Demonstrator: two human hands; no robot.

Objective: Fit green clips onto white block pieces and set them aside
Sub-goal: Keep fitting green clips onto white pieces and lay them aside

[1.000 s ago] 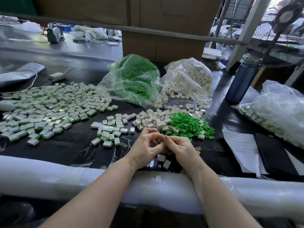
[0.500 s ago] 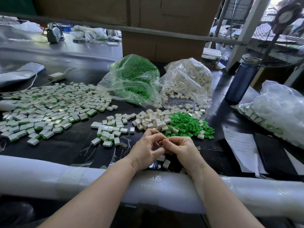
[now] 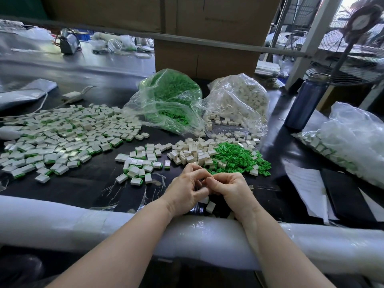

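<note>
Two hands, left hand and right hand, met at near centre. Three clear bags of parts: bag of green clips far centre, bag of white blocks to its right, third bag at far right. One loose heap of green clips right of centre, too many to count. One heap of bare white blocks just left of it, dozens. Two spreads of fitted pieces: large spread at left, hundreds; small cluster at centre, roughly thirty. One blue bottle far right. One white block near, between wrists
</note>
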